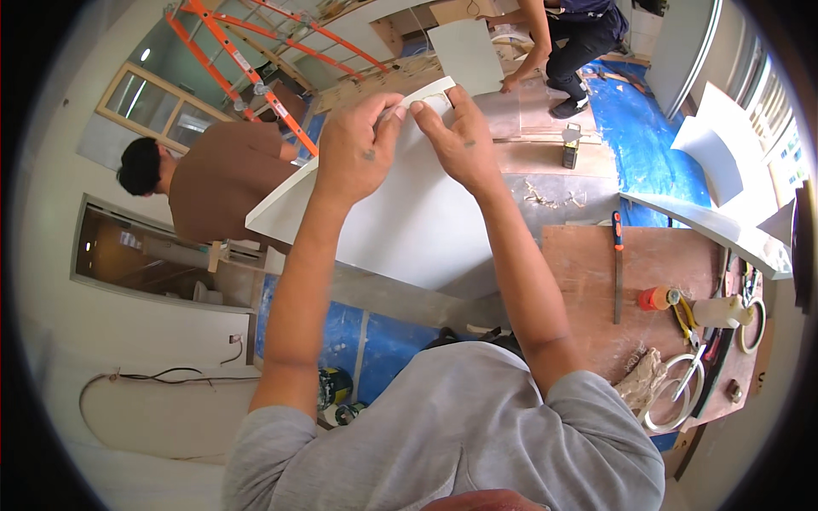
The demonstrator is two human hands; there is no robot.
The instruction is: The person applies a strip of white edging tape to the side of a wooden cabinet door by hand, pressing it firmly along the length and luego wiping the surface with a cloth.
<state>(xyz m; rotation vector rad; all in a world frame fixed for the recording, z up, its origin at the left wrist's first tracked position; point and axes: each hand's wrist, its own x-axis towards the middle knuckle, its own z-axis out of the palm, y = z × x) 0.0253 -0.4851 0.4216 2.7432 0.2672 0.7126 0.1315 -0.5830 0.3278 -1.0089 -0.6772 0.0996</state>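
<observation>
L hand (354,157) pinches the far edge of a white panel (409,221), left of the brown worktable (575,294); R hand (464,145), nearer the worktable, pinches the same edge by its corner. Panel: prob. stiff, mod. heavy, slick-faced, chip-prone at corners; best held by opp. edges.

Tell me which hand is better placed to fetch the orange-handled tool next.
The right hand, I'd judge: the tool lies on the brown table on that side. The left hand is farther off, with the right arm between. Both hands hold the white panel near its edge.
</observation>
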